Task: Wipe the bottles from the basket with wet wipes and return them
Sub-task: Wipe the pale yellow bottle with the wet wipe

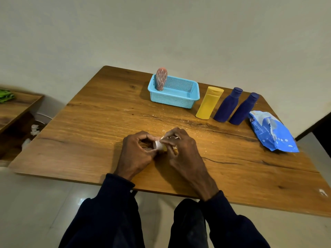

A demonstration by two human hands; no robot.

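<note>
Wooden worktop (89,122), plain wall behind: your left hand (138,151) and right hand (180,149) both grip a white-capped bottle (158,145), possibly through a wipe, well in front of the basket (172,101), which holds a pink bottle (161,78).

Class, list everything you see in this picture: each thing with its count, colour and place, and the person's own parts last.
table: one, brown wood, fills the middle
basket: one, light blue, far side of the table
patterned bottle: one, pinkish brown, upright in the basket's left end
yellow bottle: one, yellow, standing right of the basket
dark blue bottles: two, side by side, right of the yellow bottle
wipes pack: one, blue, lying at the table's right edge
side shelf: one, brown wood, far left, with something green on top
small bottle: one, white and yellow, mostly hidden between both hands
left hand: grips the small bottle
right hand: grips the small bottle
sleeves: two, dark, bottom of the picture
</note>
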